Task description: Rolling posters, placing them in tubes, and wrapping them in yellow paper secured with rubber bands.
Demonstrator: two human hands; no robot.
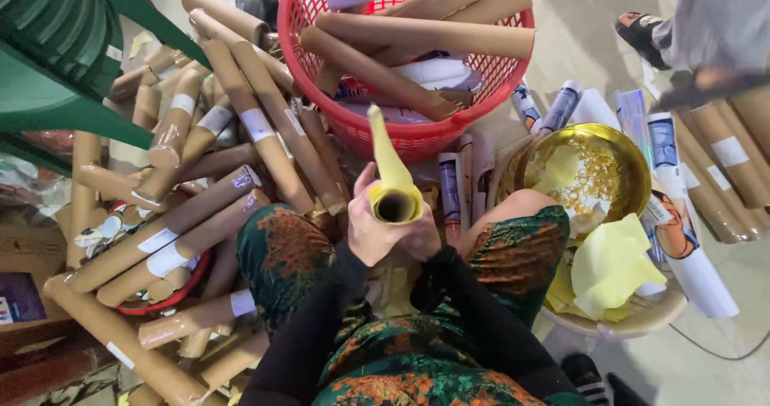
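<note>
A: Between the knees, the left hand (370,228) and right hand (421,237) both wrap the yellow-lined tube (395,201), fingers pressed around it.

B: Risk?

A: The yellow paper tail (385,149) could tear if tugged sideways.

B: Labels?

A: White rectangular stickers on the brown tubes (200,181) at left; blue-printed white rolls (666,189) lie beside the gold bowl (638,165), below the red basket (401,137).

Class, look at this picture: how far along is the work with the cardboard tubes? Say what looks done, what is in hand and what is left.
Looks done: a red basket already holds several tubes. In hand: the left hand and right hand grip one tube with yellow paper tucked in its mouth. Left: a big pile of tubes lies on the floor, and loose yellow sheets wait by the gold bowl.
</note>
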